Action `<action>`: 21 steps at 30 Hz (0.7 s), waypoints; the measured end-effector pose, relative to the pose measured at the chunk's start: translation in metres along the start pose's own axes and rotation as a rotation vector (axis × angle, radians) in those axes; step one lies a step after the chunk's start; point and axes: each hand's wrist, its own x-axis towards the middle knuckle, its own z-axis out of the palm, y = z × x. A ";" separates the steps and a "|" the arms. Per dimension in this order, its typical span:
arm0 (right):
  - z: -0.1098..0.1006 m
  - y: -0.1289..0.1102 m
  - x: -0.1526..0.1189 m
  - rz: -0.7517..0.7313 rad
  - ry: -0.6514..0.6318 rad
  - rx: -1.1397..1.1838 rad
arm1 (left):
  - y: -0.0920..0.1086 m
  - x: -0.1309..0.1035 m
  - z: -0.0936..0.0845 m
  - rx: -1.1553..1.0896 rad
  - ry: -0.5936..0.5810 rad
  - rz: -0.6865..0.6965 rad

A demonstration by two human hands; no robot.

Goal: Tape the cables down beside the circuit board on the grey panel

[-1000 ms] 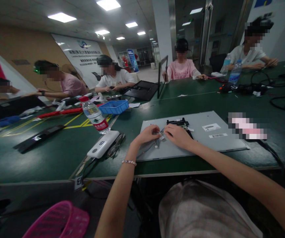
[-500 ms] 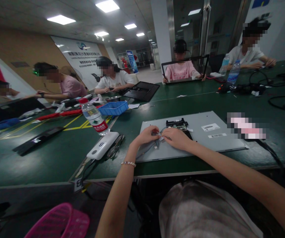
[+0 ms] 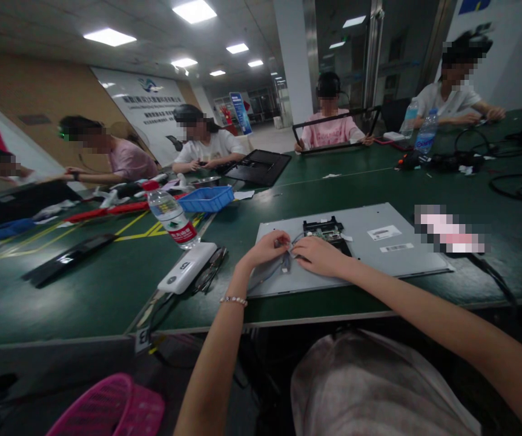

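Note:
A flat silver display panel (image 3: 361, 224) lies back side up in front of me. A black bracket (image 3: 323, 225) with a small circuit board (image 3: 327, 235) sits on it near the far edge. My left hand (image 3: 267, 248) is closed in a pinch at the panel's left part, on a thin grey cable (image 3: 267, 277). Close beside it, my right hand (image 3: 319, 257) has its fingers bent and pressed together on the same cable. A small pale connector or tape end (image 3: 286, 264) hangs below the fingertips. My fingers partly hide the cable.
Left of the panel are a white power bank (image 3: 187, 268), glasses (image 3: 211, 269), a water bottle (image 3: 170, 215) and a blue tray (image 3: 206, 198). A blurred pink item (image 3: 452, 230) with a black cable lies right. Across the green table (image 3: 106, 309), a person holds a black frame (image 3: 338, 130).
My fingers have shifted slightly at the cable, and the pale piece between them shows less. Across the table, the black frame has tilted and dropped a little.

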 end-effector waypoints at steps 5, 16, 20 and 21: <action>0.001 0.000 -0.001 0.014 -0.005 0.013 | -0.003 0.000 0.000 -0.005 0.002 0.010; -0.004 -0.004 -0.001 -0.003 -0.046 0.063 | -0.007 0.000 0.002 0.077 0.068 -0.034; -0.005 -0.008 -0.003 0.006 -0.048 0.063 | -0.010 0.000 0.002 0.158 0.139 -0.019; -0.005 -0.008 -0.003 0.020 -0.046 0.056 | -0.010 0.000 0.002 0.179 0.157 -0.018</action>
